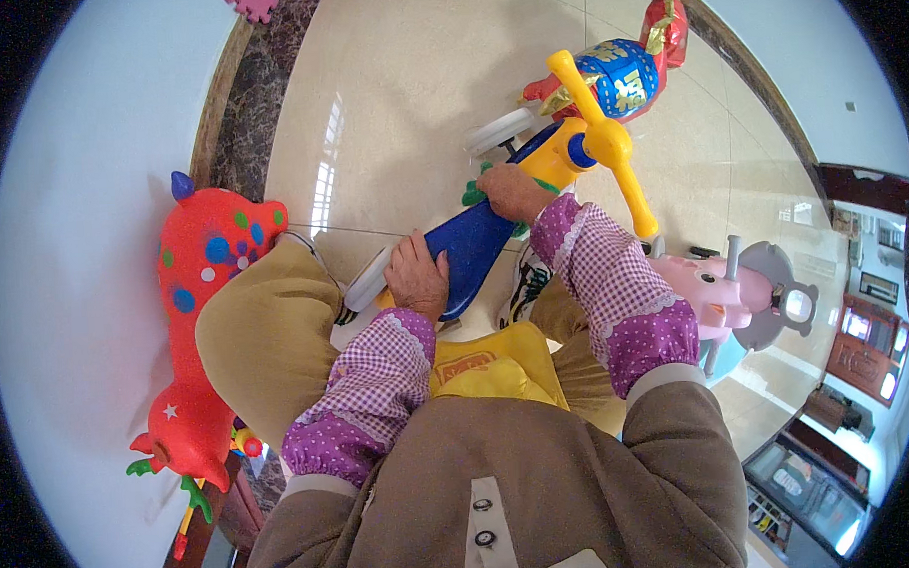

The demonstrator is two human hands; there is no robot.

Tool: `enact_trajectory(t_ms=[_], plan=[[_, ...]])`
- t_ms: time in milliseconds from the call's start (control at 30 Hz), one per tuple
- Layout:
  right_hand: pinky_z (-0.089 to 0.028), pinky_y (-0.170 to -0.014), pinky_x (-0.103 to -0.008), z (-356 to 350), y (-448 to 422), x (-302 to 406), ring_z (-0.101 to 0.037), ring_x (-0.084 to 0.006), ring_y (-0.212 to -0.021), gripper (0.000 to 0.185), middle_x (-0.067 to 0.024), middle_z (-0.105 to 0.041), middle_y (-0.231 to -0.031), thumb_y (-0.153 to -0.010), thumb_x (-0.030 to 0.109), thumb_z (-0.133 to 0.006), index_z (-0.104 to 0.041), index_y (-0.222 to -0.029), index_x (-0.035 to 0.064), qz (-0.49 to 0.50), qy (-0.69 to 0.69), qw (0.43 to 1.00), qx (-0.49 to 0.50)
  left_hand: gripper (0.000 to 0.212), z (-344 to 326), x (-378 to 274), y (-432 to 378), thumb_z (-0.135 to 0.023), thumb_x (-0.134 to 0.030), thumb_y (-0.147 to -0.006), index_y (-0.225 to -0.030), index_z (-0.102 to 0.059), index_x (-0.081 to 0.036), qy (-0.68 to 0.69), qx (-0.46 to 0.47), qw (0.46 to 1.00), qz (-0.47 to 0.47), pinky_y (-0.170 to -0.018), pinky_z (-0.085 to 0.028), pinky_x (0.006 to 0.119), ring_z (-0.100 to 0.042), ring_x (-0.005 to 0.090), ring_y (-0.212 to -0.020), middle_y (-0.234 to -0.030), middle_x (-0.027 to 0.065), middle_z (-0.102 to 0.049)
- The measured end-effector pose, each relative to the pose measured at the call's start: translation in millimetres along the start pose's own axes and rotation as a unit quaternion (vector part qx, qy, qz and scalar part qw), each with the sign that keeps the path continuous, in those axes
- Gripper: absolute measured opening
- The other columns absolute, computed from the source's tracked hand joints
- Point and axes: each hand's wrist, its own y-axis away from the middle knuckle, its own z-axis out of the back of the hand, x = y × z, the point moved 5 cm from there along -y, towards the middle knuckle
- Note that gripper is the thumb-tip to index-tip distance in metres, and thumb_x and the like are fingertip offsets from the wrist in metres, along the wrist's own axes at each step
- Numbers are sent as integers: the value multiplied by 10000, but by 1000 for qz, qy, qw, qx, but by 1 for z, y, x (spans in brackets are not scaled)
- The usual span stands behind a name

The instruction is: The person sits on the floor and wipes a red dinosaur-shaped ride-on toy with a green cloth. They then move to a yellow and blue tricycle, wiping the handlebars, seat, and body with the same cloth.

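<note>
A child's ride-on scooter stands in front of me, with a blue plastic seat (474,252), a yellow handlebar (606,140) and a white wheel (500,131) at its side. My left hand (418,276) rests on the near left edge of the seat, beside another white wheel (367,279). Farther up, my right hand (513,195) lies curled on the narrow part, at a green plastic piece (474,193); whether its fingers grip that piece is hidden. Purple checked sleeve covers are on both forearms.
A red inflatable animal (199,293) stands against the left wall. A red and blue foil balloon (620,79) lies beyond the handlebar. To the right is a pink ride-on toy (698,283) with grey parts. My knees flank a yellow cloth (528,356).
</note>
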Motion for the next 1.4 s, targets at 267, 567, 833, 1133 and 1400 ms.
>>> enact_trajectory(t_ms=[267,567,833,1133,1400], plan=[[-481,-664,-431,21,29,34,-593,-305,-837,159,-157,-639,-904,-752,120,-551,-655,-809,13,-68,94,993,-16,538,-3,0,0,-572,-341,-818,-1235,-415,-39,-10,15,1000,-8,-807,-408,420,-477,275,-1028,-1087,104,-494],[-462,-855,-341,61,116,-4,-576,-242,-963,357,-115,-603,-1023,-747,19,-502,-537,-1103,9,-297,-532,785,-115,616,-4,5,6,-560,-346,-836,-1307,-337,-18,7,22,999,-39,-846,-414,476,-456,324,-1070,-1185,139,-455],[-454,-901,-345,112,176,5,-583,-229,-956,371,-112,-595,-1048,-742,21,-501,-526,-1112,-3,-121,-885,383,-237,727,-8,10,4,-594,-421,-804,-1329,-302,-12,26,106,993,-52,-870,-409,491,-458,372,-1062,-1164,194,-462],[-399,-953,-463,110,227,-38,-537,-345,-1024,394,-188,-563,-1101,-764,146,-466,-501,-1106,-46,-95,-886,109,-440,727,-2,29,21,-584,-445,-808,-1328,-304,-21,-27,158,987,-20,-898,-399,477,-466,395,-1077,-1180,221,-456],[-385,-972,-463,123,226,-43,-523,-349,-1067,383,-194,-543,-1148,-813,131,-431,-475,-1151,-44,-42,-882,75,-463,716,-3,34,23,-541,-440,-835,-1362,-268,-40,-23,174,984,-17,-947,-365,485,-460,401,-1104,-1243,239,-431]])
